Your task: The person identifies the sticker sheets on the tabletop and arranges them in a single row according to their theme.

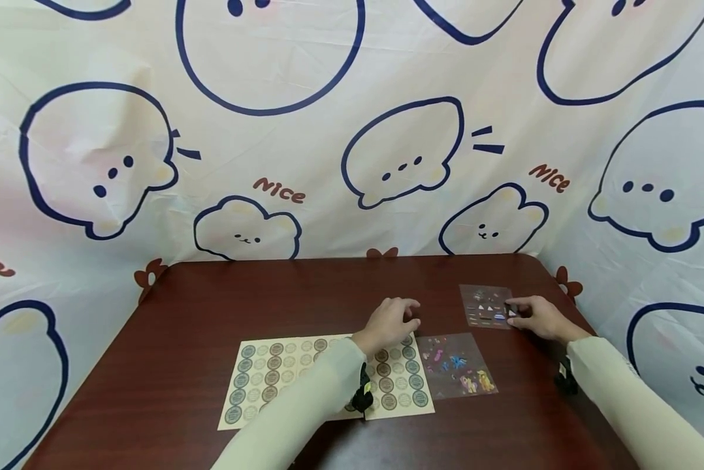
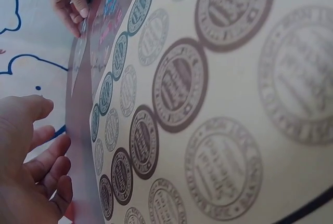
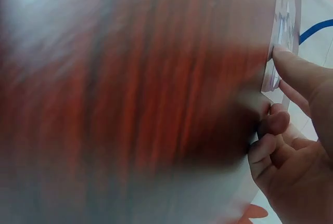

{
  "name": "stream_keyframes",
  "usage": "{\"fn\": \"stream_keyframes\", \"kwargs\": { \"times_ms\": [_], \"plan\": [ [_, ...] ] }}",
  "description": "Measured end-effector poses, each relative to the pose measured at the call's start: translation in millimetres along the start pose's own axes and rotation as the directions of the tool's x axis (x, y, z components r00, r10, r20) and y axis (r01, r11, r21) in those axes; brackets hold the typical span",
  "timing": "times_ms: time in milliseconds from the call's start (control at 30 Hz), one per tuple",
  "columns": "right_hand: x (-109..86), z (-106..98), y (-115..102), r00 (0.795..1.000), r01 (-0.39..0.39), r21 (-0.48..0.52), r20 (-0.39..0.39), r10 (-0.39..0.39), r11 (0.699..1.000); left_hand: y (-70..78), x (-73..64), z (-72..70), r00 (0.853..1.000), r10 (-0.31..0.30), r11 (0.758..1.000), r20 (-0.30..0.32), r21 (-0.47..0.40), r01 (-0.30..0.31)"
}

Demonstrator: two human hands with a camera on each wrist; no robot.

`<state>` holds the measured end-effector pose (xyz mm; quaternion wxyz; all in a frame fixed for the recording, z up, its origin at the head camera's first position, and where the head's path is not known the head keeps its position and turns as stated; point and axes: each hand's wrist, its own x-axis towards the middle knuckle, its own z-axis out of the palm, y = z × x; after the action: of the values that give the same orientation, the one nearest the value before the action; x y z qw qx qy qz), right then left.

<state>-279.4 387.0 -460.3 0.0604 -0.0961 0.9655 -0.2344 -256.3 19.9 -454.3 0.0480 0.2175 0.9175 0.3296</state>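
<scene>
At the back right of the table, my right hand (image 1: 537, 318) pinches the right edge of a small clear sticker sheet (image 1: 479, 308) with white and dark marks. The right wrist view shows the thumb (image 3: 294, 68) on that sheet's face, with the other fingers curled below. My left hand (image 1: 385, 322) hovers over the cream sheet of round label stickers (image 1: 399, 375), its fingers loosely bent and holding nothing. Part of the cream sheets is hidden by the left forearm. Between the hands lies a second clear sheet (image 1: 454, 365) with colourful cartoon stickers.
Another cream sheet of round labels (image 1: 255, 385) lies at the left, seemingly side by side with the first. The dark red-brown table (image 1: 152, 365) extends around them. A printed cloth (image 1: 317, 150) with cartoon faces hangs behind and at the sides.
</scene>
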Motion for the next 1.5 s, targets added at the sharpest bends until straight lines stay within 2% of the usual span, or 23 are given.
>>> {"fn": "stream_keyframes", "kwargs": {
  "times_ms": [467,633,833,1000,1233,1400,1500],
  "plan": [
    [28.3,10.3,-25.8,1.000,0.005,0.056,0.027,-0.006,0.998,-2.8,5.4,-3.6,0.999,-0.038,0.998,-0.005,-0.039,0.038],
    [37.2,14.0,-36.8,0.998,0.044,0.101,0.037,-0.048,0.994,-2.7,9.7,-5.4,0.997,-0.074,0.997,-0.002,-0.022,0.073],
    [42.0,17.5,-46.3,0.997,0.028,0.114,0.074,-0.037,0.993,-4.5,16.5,-2.0,0.992,-0.122,0.991,0.024,-0.058,0.123],
    [45.7,17.8,-54.5,0.992,0.022,0.098,0.125,-0.034,0.995,-5.1,20.9,0.6,0.991,-0.122,0.988,0.050,-0.086,0.126],
    [51.9,22.8,-71.8,0.985,0.047,0.116,0.159,-0.065,0.992,-7.3,21.0,-1.1,0.993,-0.101,0.993,0.066,-0.060,0.105],
    [57.4,29.1,-81.0,0.983,0.081,0.131,0.155,-0.101,0.988,-11.1,22.2,-4.6,0.990,-0.108,0.986,0.088,-0.119,0.118],
    [59.3,33.7,-83.7,0.985,0.074,0.138,0.144,-0.094,0.988,-13.1,24.7,-5.4,0.988,-0.114,0.979,0.105,-0.157,0.129]
  ]
}}
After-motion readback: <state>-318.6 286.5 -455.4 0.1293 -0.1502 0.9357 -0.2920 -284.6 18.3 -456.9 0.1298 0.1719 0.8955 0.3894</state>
